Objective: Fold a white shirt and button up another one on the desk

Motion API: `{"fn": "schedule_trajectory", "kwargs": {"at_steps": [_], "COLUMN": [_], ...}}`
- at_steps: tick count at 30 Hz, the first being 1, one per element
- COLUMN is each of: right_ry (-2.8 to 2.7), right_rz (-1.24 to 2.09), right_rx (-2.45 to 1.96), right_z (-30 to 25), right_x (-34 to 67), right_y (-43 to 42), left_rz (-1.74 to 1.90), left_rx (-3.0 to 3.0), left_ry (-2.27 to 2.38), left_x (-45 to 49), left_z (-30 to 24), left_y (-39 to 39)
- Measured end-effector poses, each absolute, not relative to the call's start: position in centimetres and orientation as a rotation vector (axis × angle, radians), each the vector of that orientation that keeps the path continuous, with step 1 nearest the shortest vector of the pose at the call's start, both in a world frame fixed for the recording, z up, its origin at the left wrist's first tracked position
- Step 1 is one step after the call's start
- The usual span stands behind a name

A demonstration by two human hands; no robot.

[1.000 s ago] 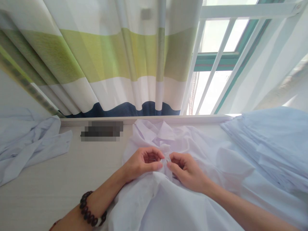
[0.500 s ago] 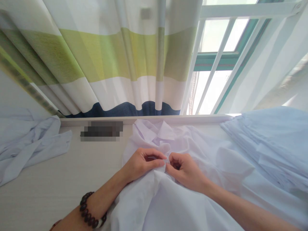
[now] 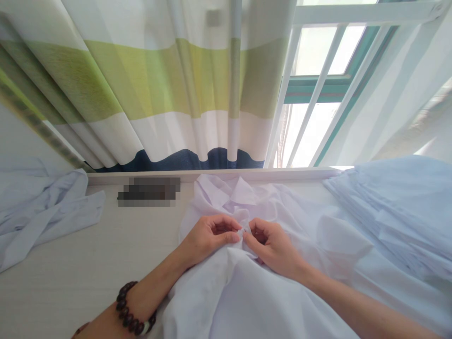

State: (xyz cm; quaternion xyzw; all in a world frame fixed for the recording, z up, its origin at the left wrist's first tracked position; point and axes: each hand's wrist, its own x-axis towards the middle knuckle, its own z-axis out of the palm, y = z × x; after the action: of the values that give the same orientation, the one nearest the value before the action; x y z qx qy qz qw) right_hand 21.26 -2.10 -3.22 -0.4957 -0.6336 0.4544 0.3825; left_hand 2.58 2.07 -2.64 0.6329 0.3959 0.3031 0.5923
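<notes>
Bare pale wooden tabletop (image 3: 88, 263) on the left is open to pass, boxed in by a crumpled light-blue garment (image 3: 42, 212) far left and a stack of folded pale-blue cloth (image 3: 395, 212) on the right.

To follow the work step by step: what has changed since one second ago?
The left hand and right hand moved slightly toward each other; their fingertips now almost meet on the white shirt, below its collar. Both kept pinching the cloth. The crumpled shirt, the folded stack and the curtain stayed.
</notes>
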Motion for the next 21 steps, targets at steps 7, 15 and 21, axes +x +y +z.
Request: {"fn": "schedule_trajectory", "kwargs": {"at_steps": [7, 15, 21], "right_ry": [-1.653, -1.467, -1.409], "right_rz": [1.218, 1.284, 1.352], "right_rx": [-1.216, -1.215, -1.158], "right_z": [-2.91, -2.93, -2.79], "right_x": [21.33, 21.1, 21.25], "right_y": [-2.14, -1.96, -1.94], "left_rz": [0.854, 1.038, 1.053], "left_rx": [1.63, 1.948, 1.965], "left_ry": [0.925, 0.883, 0.918], "left_x": [2.97, 3.03, 3.15], "left_z": [-2.7, -2.7, -2.82], "left_y": [1.92, 1.52, 1.66]}}
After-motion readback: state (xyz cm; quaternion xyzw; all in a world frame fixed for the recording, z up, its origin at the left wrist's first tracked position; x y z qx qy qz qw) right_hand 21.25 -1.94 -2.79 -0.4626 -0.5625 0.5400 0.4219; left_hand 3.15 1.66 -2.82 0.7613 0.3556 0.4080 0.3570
